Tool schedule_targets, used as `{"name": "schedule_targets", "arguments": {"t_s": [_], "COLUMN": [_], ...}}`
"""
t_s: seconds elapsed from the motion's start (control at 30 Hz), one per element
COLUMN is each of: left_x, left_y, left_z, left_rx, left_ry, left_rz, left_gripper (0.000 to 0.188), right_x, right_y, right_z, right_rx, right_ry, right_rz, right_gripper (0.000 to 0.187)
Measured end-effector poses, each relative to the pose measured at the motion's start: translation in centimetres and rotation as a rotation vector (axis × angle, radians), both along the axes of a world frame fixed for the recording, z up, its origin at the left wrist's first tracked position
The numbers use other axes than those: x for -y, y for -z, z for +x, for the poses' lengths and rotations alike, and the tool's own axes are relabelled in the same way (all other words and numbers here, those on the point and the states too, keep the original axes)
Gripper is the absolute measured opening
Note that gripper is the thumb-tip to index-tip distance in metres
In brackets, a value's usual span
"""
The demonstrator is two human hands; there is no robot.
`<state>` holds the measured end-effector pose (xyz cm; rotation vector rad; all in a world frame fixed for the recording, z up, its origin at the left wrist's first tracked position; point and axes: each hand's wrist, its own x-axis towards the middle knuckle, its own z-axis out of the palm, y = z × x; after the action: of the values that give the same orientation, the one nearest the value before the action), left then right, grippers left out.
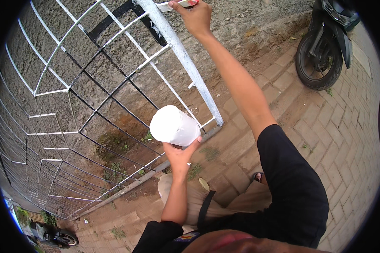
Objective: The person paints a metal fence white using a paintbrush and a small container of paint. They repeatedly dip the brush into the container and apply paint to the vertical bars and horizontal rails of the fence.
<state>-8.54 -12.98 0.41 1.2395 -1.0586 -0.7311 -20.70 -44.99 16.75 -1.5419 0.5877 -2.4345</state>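
My left hand (pixel 179 157) is wrapped round the lower side of a white plastic tub (pixel 185 130) and holds it beside the metal gate. White paint seems to fill the tub to its top, though I cannot tell whether that is paint or a lid. At the upper edge of the view, my right hand (pixel 197 19) grips a paintbrush (pixel 164 7) with red on its handle. The brush's white end lies at the gate's thick post (pixel 179 63), which is coated in white. A white spot shows on my left wrist.
The barred gate (pixel 109 95), part white and part black, spans the left before a rough wall (pixel 240 21). A motorcycle (pixel 321 55) stands at the upper right, another (pixel 50 234) at the lower left. Paving bricks (pixel 321 130) cover the ground; my sandalled foot (pixel 258 176) shows below.
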Motion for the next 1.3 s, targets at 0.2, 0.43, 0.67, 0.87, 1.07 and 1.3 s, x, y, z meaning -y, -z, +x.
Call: {"name": "schedule_targets", "arguments": {"t_s": [0.2, 0.43, 0.67, 0.87, 1.07, 1.3], "left_x": [-0.6, -0.3, -1.0, -1.2, -0.3, 0.1], "left_y": [0.2, 1.0, 1.6, 2.3, 2.2, 2.2], "left_z": [0.6, 1.3, 0.8, 0.5, 0.3, -0.4], "left_rx": [0.107, 0.104, 0.104, 0.143, 0.215, 0.293], "left_ry": [-0.084, -0.116, -0.144, -0.144, -0.197, -0.216], "left_rz": [-0.008, 0.031, 0.015, 0.096, 0.026, 0.096], "left_gripper": [0.092, 0.092, 0.091, 0.084, 0.081, 0.084], "right_x": [-3.9, -1.4, -0.8, 5.3, 5.2, 5.0], "right_y": [4.3, 2.1, 4.9, 10.5, 7.5, 10.7], "right_z": [-0.5, -1.5, -0.9, -1.9, -1.1, -1.0], "right_rx": [0.003, 0.021, 0.393, 0.215, 0.653, 0.412], "right_ry": [-0.091, -0.168, -0.382, -0.201, -0.811, -0.413], "right_rz": [0.089, 0.281, 0.252, 0.615, 0.316, 0.528], "right_gripper": [0.02, 0.032, 0.031, 0.027, 0.028, 0.024]}}
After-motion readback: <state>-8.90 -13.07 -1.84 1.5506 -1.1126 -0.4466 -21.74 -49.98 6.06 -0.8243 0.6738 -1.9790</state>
